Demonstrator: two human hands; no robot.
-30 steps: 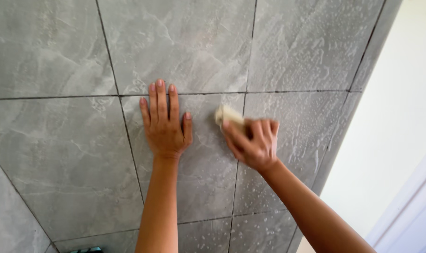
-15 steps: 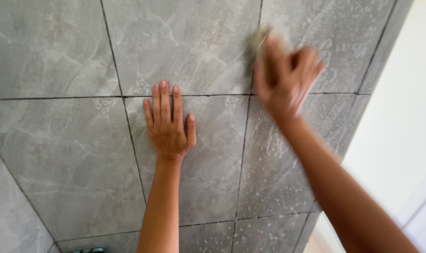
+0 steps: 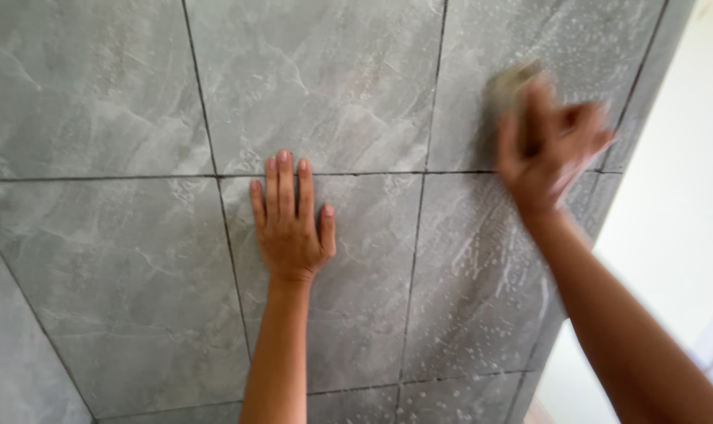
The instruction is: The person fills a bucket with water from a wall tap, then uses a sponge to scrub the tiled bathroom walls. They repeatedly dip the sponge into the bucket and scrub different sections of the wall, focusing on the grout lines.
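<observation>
1. nearest, two bare forearms rise from the bottom edge of the view; the right one comes in from the lower right and is blurred.

2. further in, the left hand [image 3: 292,224] lies flat on the grey tiled wall [image 3: 105,259], palm down, fingers straight and close together with the thumb a little apart. it holds nothing; it only presses on the tile just below a horizontal grout line [image 3: 372,173].

3. up and to the right, the right hand [image 3: 548,153] is curled around a pale sponge [image 3: 509,82], which it pushes against the wall. the sponge pokes out above the fingers, touching the upper right tile near the wall's outer edge. motion blur hides how tightly the fingers clamp it, but they are wrapped on it, not spread.

4. on the wall itself, the tiles around and below the right hand carry white soap flecks and wet streaks, so by the look of it that right-hand column is lathered. the tiles to the left, and those above the left hand, look dry and free of suds, so judging from this most of the wall is not yet scrubbed.

5. farthest off, past the wall's right edge, a plain pale wall [image 3: 670,220] shows, well apart from both hands.
</observation>
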